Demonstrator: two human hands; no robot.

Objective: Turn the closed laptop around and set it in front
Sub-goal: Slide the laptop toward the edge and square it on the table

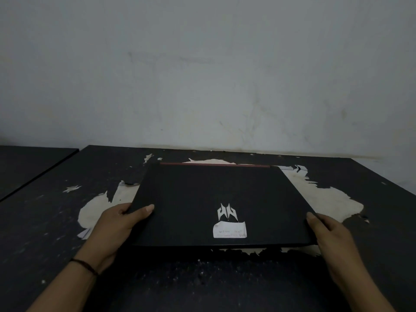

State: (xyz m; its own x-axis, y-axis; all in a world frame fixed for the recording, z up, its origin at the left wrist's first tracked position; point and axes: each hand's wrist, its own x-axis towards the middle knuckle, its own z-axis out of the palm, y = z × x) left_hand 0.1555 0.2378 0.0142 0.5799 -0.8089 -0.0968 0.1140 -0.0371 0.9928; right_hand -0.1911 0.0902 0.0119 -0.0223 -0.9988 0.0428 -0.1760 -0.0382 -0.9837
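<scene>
On the peeling black tabletop (56, 221), our left hand (117, 224) clamps the left edge of the closed matte-black laptop (213, 199), thumb over the lid; its long axis runs left-right between us, right hand (326, 230) gripping the right edge, red hinge strip (215, 164) far.

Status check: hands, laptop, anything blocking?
Left hand and right hand grip closed laptop by its side edges. Laptop flat on table. Nothing blocking.
</scene>
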